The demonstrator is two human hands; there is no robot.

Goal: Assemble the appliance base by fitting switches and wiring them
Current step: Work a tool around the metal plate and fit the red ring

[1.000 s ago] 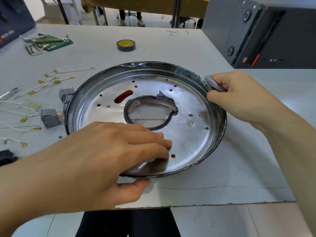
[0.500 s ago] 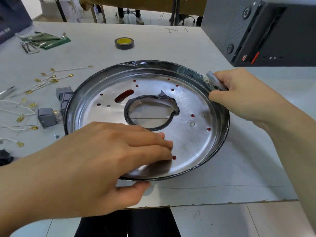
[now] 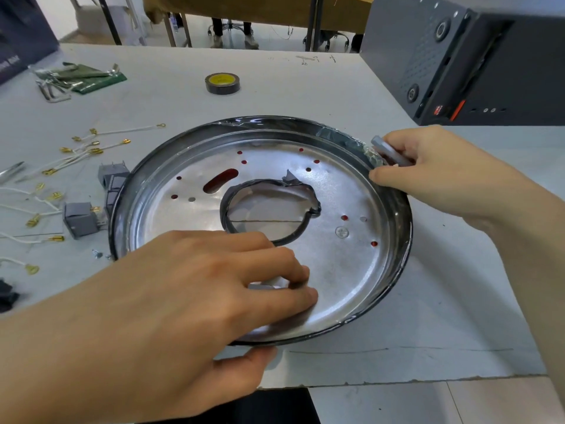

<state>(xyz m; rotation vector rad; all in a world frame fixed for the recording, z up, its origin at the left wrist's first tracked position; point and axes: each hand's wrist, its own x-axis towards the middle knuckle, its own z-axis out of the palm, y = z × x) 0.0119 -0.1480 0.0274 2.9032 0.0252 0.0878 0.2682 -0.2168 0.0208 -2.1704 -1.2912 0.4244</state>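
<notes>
The round metal base (image 3: 351,270) lies flat on the white worktop (image 3: 428,332), near its front edge, its shiny inner face up, with a large hole (image 3: 269,215) in the middle and small round holes scattered around it. The left hand (image 3: 189,301) reaches over the near rim: its fingers (image 3: 284,280) curl down onto the inner face while the thumb (image 3: 244,362) lies outside, just under the rim, so this grip pinches the near edge of the base between fingers and thumb. Something small and grey shows under the fingertips, too hidden to tell what it is. The right hand (image 3: 437,172) sits at the far right rim, fingers curled, its grip closed around a small grey bar-shaped part (image 3: 388,153) that touches the taped edge of the base there. Left of the base, 2 grey switches lie on the worktop: one (image 3: 113,175) just beside the rim, the other (image 3: 81,218) a little farther out. White wires with brass terminals (image 3: 91,148) are spread well to the left. A roll of dark tape (image 3: 222,83) stands beyond the base, and a dark grey computer case (image 3: 474,56) fills the far right corner.
</notes>
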